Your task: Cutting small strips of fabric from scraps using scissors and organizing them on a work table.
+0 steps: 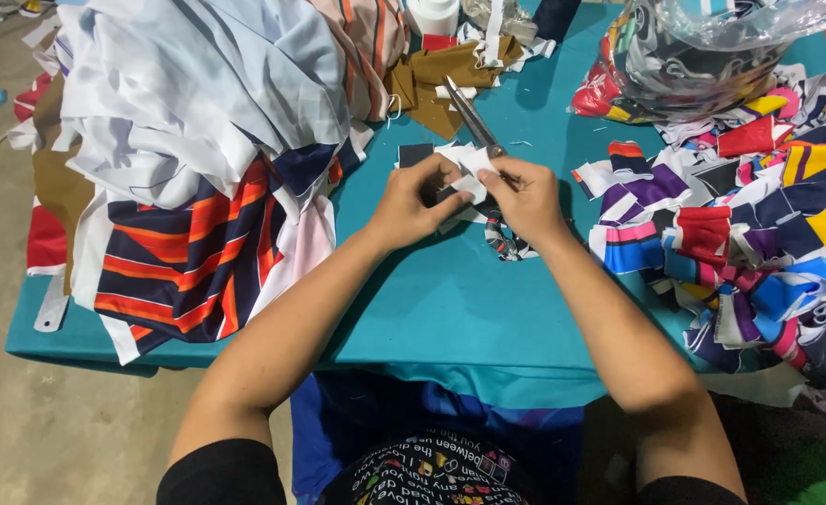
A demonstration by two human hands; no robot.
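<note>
1. The left hand (pixel 415 201) sits over the middle of the teal table (pixel 450 299), its fingers closed on a small white fabric piece (pixel 469 173).
2. The right hand (pixel 528 198) meets it from the other side, pinching the same white piece and also gripping the scissors (pixel 474 120), whose handles are hidden in the palm.
3. The scissor blades point up and away to the left, close together, above the fabric piece.
4. A small dark patch (pixel 415 152) lies on the table just beside the left hand's fingertips.
5. Under the right hand lies a patterned dark scrap (pixel 506 243), touching the table.
6. To the left rests a large pile of cloth (pixel 198 140), white and pale blue on top, with navy and orange stripes below.
7. To the right spreads a heap of small colourful scraps (pixel 749 234), with a clear plastic bag (pixel 693 47) of more scraps behind it.
8. A brown cloth (pixel 431 84) lies behind the scissors, near the far edge.
</note>
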